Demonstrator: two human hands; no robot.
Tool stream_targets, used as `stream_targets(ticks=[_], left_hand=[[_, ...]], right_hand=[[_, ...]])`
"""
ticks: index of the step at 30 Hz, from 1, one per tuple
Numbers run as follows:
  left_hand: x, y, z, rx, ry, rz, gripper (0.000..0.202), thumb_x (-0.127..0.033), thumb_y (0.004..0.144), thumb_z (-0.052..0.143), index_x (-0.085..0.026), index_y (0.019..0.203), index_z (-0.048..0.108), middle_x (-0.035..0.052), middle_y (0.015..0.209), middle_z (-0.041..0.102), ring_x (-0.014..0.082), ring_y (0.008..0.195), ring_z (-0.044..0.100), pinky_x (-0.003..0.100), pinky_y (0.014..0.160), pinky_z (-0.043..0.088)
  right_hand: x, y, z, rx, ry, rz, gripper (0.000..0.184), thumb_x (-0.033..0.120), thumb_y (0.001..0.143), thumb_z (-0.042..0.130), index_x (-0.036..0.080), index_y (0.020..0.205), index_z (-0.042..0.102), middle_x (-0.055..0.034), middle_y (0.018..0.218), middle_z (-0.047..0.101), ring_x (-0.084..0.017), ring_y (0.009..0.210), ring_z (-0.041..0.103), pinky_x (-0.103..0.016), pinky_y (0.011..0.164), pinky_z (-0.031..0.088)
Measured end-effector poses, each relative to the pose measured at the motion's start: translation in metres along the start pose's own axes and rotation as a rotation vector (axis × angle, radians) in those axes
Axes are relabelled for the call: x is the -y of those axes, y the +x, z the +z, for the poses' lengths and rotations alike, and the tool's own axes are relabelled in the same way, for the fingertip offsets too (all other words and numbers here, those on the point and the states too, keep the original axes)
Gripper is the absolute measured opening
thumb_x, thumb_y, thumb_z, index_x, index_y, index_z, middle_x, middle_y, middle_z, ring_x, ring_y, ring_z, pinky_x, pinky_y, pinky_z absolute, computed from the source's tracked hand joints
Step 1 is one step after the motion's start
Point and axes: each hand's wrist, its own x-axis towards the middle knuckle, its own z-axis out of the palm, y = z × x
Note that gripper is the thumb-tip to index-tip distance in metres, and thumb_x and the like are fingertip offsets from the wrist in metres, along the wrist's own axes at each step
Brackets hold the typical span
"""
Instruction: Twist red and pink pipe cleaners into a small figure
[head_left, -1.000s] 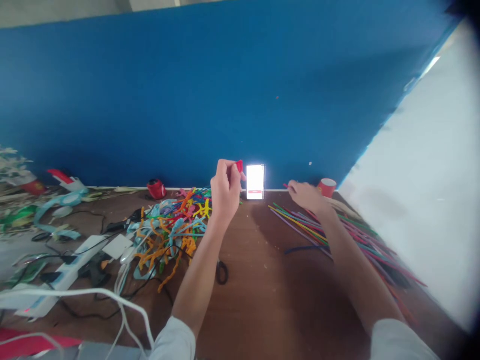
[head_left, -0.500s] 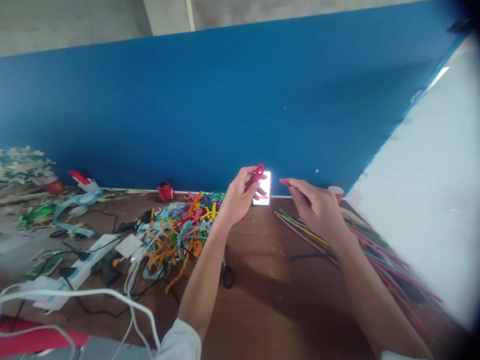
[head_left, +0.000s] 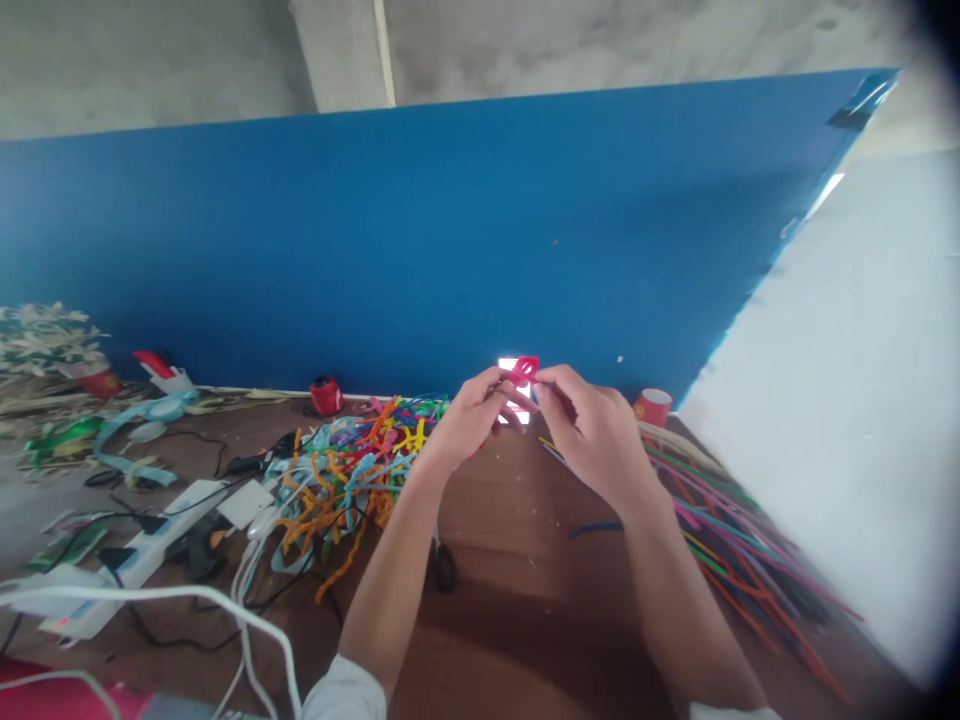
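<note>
A pink-red pipe cleaner (head_left: 526,369), bent into small loops, is held up in front of a bright phone screen (head_left: 514,414). My left hand (head_left: 470,418) pinches it from the left. From the right, the thumb and forefinger of my right hand (head_left: 589,425) close on its other side. The fingertips of both hands nearly meet. Part of the pipe cleaner is hidden behind the fingers. Below my left wrist lies a pair of scissors (head_left: 445,568), partly covered by the forearm.
Left of my arms lies a tangled heap of coloured pipe cleaners (head_left: 360,470), near a white power strip (head_left: 142,560) and cables. Straight pipe cleaners (head_left: 750,530) lie right, by a red paper cup (head_left: 652,407). A blue panel (head_left: 420,250) stands behind the table.
My right hand has moved left to my left hand, bringing its pink end to the looped pipe cleaner. Both hands now hold the piece together. The view has shifted slightly.
</note>
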Motion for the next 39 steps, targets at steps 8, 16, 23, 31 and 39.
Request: stream_targets(ticks=[8,16,23,31,39], left_hand=[[-0.011,-0.007,0.0,0.04,-0.076,-0.067,0.029,-0.043,0.096,0.049,-0.019,0.11,0.054,0.0074,0.098,0.07,0.0105,0.068,0.064,0.019,0.052,0.041],[-0.014,-0.01,-0.005,0.036,-0.013,-0.018,0.032,-0.045,0.095,0.052,-0.02,0.116,0.053,0.0035,0.092,0.067,0.0078,0.063,0.058,0.02,0.053,0.039],[-0.018,-0.011,-0.005,0.038,0.102,0.06,0.025,-0.037,0.095,0.052,-0.02,0.112,0.057,0.001,0.083,0.065,0.007,0.06,0.052,0.02,0.056,0.039],[-0.016,-0.009,-0.006,0.039,0.146,0.069,0.027,-0.036,0.096,0.048,-0.019,0.112,0.062,0.0021,0.08,0.065,0.0091,0.061,0.053,0.021,0.055,0.039],[-0.009,-0.005,-0.004,-0.006,0.263,0.111,0.029,-0.037,0.094,0.052,-0.02,0.115,0.063,0.0017,0.079,0.065,0.0109,0.062,0.054,0.023,0.058,0.041]], right_hand=[[-0.004,-0.007,-0.004,-0.043,0.054,0.039,0.018,0.03,0.095,0.05,0.02,0.091,0.064,0.0029,0.055,0.057,-0.011,0.047,0.048,-0.025,0.053,0.03],[-0.005,-0.008,0.0,-0.033,0.093,0.019,0.017,0.029,0.094,0.052,0.021,0.09,0.066,0.0045,0.056,0.056,-0.009,0.047,0.045,-0.025,0.053,0.031],[-0.007,-0.006,0.001,-0.046,0.112,0.021,0.019,0.031,0.094,0.051,0.02,0.087,0.065,0.004,0.054,0.053,-0.01,0.047,0.042,-0.025,0.052,0.03],[-0.013,-0.002,0.001,0.053,0.149,0.013,0.022,0.033,0.098,0.046,0.02,0.096,0.064,0.0017,0.059,0.056,-0.013,0.052,0.047,-0.026,0.056,0.033],[-0.016,0.001,0.006,0.061,0.124,0.054,0.023,0.034,0.097,0.048,0.02,0.086,0.063,0.0009,0.062,0.058,-0.013,0.055,0.046,-0.025,0.057,0.032]])
